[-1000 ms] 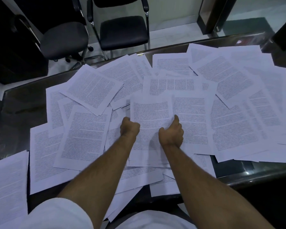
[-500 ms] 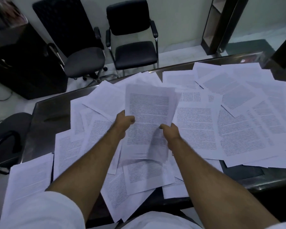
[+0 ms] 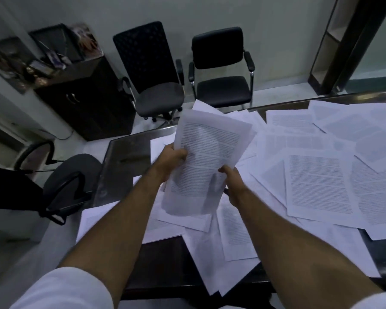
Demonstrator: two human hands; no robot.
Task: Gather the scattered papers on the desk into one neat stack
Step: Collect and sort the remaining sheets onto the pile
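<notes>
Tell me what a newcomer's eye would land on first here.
First, the small bundle of white printed sheets raised above the desk at centre, gripped by the left hand and right hand. Next, the loose white printed pages scattered over the dark glossy desk, mostly to the right. Two black office chairs stand behind.

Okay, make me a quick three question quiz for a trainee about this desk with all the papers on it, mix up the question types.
1. True or false: both hands grip the lifted bundle of papers.
2. Multiple choice: where do most of the loose sheets lie? A) On the chair seats B) On the desk C) On the floor
3. Fill the blank: the left hand holds the bundle's ____ edge, the right hand the opposite edge.

Key
1. True; the bundle is held above the desk.
2. B
3. left
</notes>
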